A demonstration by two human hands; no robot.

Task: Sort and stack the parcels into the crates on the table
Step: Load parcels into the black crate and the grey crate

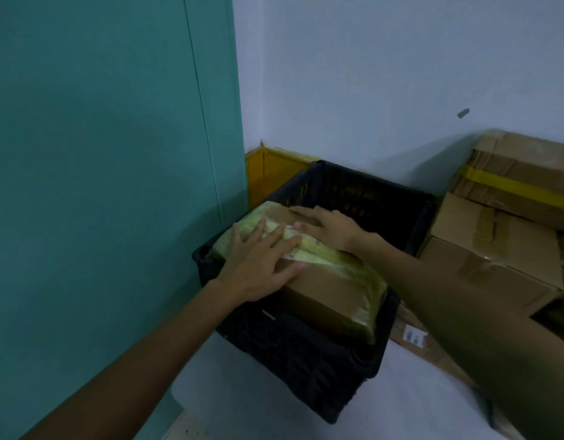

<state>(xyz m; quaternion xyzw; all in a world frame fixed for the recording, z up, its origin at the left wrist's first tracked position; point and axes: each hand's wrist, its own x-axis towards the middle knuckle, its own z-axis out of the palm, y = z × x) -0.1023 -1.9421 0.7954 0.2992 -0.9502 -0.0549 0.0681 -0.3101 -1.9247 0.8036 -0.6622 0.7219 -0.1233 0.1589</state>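
A brown cardboard parcel (322, 281) wrapped in clear tape lies tilted across the top of a black plastic crate (306, 360) on a white table (242, 392). The left hand (261, 265) and right hand (325, 227) press flat on it, fingers straight and spread; more cardboard boxes (496, 242) are stacked to the right

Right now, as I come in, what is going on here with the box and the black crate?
A person presses both hands flat on a taped cardboard parcel, the left hand nearer, the right hand farther. The parcel sits high in the black crate on the white table, at about rim level. More cardboard boxes are stacked to the right of the crate.
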